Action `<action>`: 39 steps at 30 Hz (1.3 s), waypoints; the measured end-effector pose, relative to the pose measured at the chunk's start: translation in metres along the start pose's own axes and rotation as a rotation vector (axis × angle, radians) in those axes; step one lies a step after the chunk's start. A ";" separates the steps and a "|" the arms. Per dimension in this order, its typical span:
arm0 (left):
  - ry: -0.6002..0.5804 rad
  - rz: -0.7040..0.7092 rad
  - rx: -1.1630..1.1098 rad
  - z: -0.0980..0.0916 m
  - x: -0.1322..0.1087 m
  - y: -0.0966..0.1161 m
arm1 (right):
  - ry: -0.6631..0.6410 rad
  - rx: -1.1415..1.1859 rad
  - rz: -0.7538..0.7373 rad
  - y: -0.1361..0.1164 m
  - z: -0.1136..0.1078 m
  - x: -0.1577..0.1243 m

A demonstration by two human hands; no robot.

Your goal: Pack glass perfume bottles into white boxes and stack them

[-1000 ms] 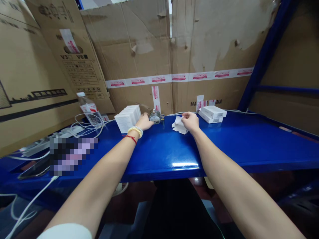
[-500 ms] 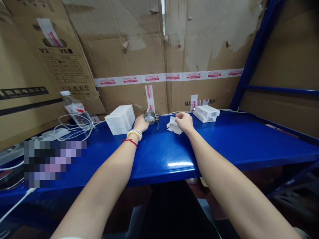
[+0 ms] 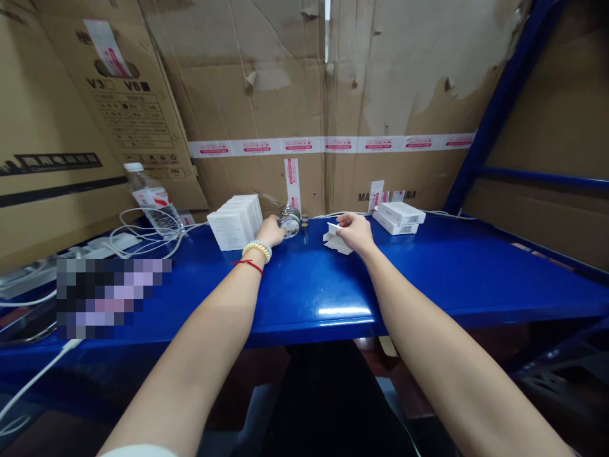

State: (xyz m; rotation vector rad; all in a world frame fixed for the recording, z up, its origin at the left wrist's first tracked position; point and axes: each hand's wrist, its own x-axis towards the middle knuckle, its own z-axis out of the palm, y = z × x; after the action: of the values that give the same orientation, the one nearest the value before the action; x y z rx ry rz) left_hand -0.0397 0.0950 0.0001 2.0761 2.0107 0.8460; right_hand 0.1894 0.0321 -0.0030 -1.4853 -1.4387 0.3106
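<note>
Right of one held carton [image 3: 337, 242], two boxes [image 3: 398, 219].

Glare on tabletop [image 3: 304, 292], shadow beneath, stretched edges

On the table [image 3: 309, 279], my left hand [image 3: 270, 232] is between a row of boxes [image 3: 227, 230] to its left and a round object [image 3: 289, 223] just to its right, with a small cylinder [image 3: 305, 225] beyond. Farther right, my right hand [image 3: 358, 233] holds a carton [image 3: 335, 240], and stacked boxes [image 3: 398, 218] lie right of that. At far left, a bottle [image 3: 150, 198] stands behind looped cable [image 3: 127, 236], with a phone [image 3: 21, 327] nearer me and cardboard [image 3: 266, 108] behind everything.
</note>
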 end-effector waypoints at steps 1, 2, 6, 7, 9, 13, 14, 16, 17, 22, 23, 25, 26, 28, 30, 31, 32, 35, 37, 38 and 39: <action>-0.009 -0.005 -0.010 -0.002 -0.001 -0.001 | -0.010 -0.001 -0.008 0.000 0.000 0.000; -0.016 -0.007 -0.018 -0.003 -0.001 -0.002 | -0.015 -0.002 -0.013 0.000 0.001 0.000; -0.042 0.002 -0.045 -0.009 -0.003 -0.006 | -0.031 -0.015 -0.001 0.001 0.003 0.000; -0.048 0.006 -0.056 -0.009 -0.003 -0.006 | -0.042 -0.017 0.005 0.002 0.004 0.001; -0.064 0.017 -0.086 -0.010 -0.002 -0.007 | -0.067 -0.025 0.014 0.003 0.005 0.001; -0.116 0.039 -0.148 -0.010 0.000 -0.007 | -0.097 -0.072 0.018 0.001 0.004 0.000; -0.119 0.039 -0.154 -0.010 0.000 -0.007 | -0.103 -0.091 0.017 0.000 0.004 -0.001; -0.114 0.038 -0.156 -0.010 -0.001 -0.006 | -0.114 -0.125 0.014 -0.003 0.003 -0.002; -0.109 0.037 -0.155 -0.010 -0.001 -0.005 | -0.118 -0.140 0.015 -0.005 0.002 -0.003; -0.112 0.058 -0.168 -0.010 -0.005 -0.002 | -0.140 -0.184 0.023 -0.008 0.001 -0.006; -0.116 0.073 -0.177 -0.010 -0.006 -0.002 | -0.142 -0.189 0.024 -0.009 0.001 -0.006; -0.114 0.115 -0.181 -0.011 -0.008 -0.001 | -0.143 -0.196 0.028 -0.009 0.001 -0.006; -0.109 0.136 -0.171 -0.011 -0.009 0.000 | -0.146 -0.201 0.034 -0.009 0.001 -0.006; -0.100 0.157 -0.133 -0.012 -0.011 0.001 | -0.151 -0.222 0.051 -0.010 0.001 -0.006; -0.095 0.143 -0.092 -0.013 -0.013 0.003 | -0.133 -0.264 0.083 -0.011 0.001 -0.006; -0.090 0.127 -0.074 -0.013 -0.013 0.003 | -0.115 -0.289 0.100 -0.011 0.001 -0.006; -0.085 0.111 -0.059 -0.014 -0.013 0.004 | -0.097 -0.312 0.116 -0.011 0.001 -0.006; -0.054 0.068 -0.038 -0.014 -0.012 0.003 | -0.076 -0.349 0.136 -0.010 0.001 -0.005; -0.030 0.039 -0.032 -0.015 -0.011 0.002 | -0.082 -0.354 0.134 -0.010 0.000 -0.005; -0.020 0.026 -0.029 -0.016 -0.011 0.002 | -0.086 -0.354 0.134 -0.010 0.000 -0.005; -0.013 0.012 -0.024 -0.017 -0.011 0.002 | -0.087 -0.353 0.134 -0.010 0.000 -0.005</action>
State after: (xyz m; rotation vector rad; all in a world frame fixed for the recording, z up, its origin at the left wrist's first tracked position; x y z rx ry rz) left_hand -0.0455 0.0798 0.0116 2.0778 1.9731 0.8525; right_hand 0.1824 0.0255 0.0026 -1.8782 -1.5217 0.2118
